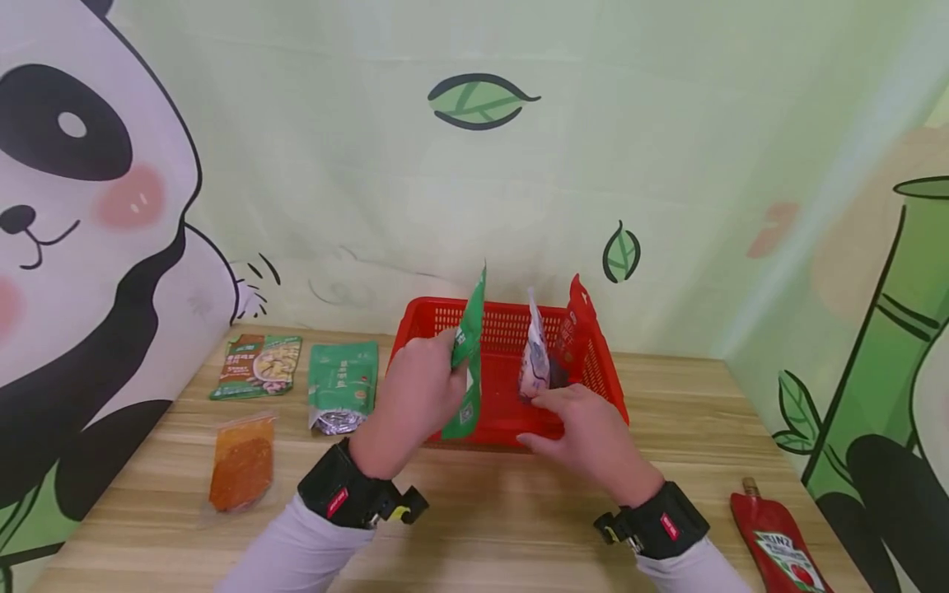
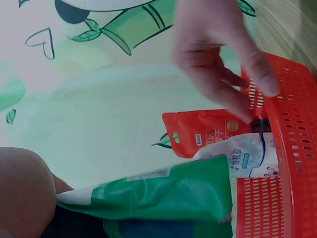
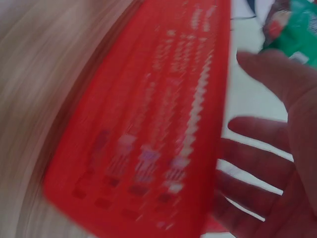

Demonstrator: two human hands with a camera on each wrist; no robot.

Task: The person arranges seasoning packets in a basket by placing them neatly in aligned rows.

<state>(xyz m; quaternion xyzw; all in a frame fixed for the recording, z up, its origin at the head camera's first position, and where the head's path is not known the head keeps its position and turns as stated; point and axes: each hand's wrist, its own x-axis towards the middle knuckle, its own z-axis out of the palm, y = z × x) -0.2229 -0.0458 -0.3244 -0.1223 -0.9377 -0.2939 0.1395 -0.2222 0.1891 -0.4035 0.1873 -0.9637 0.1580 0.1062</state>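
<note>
My left hand (image 1: 418, 387) pinches a green packet (image 1: 469, 346) by its near side, holding it upright over the left part of a red plastic basket (image 1: 511, 307). In the left wrist view the packet (image 2: 173, 191) stretches toward the basket's perforated wall (image 2: 297, 124). A white packet (image 1: 534, 362) with bluish print stands inside, and a red packet (image 1: 577, 325) leans at the right end. My right hand (image 1: 589, 432) is over the basket's near rim, fingertips beside the white packet's lower part. From the right wrist, that hand (image 3: 292, 144) shows spread fingers holding nothing.
Left of the basket on the wooden table (image 1: 593, 543) lie a green-brown food packet (image 1: 255, 368), a green pouch (image 1: 343, 379) with a silvery bottom and a clear bag of orange-brown food (image 1: 242, 463). A red ketchup pouch (image 1: 782, 535) lies front right. A printed panda backdrop (image 1: 334, 165) rises behind.
</note>
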